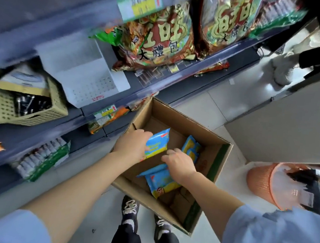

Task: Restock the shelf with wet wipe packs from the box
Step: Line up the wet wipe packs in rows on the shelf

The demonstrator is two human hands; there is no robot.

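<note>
Pick-up step; my left hand [132,144] grips a wet wipe pack [158,143] inside the box [175,111], centre frame; right hand [178,165] curled, grasp I cannot tell; next, lift pack clear to shelf [89,138].

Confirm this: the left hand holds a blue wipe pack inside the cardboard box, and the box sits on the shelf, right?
Not the shelf. In the head view the left hand holds a blue wipe pack inside the cardboard box, but the box sits on the floor.
</note>
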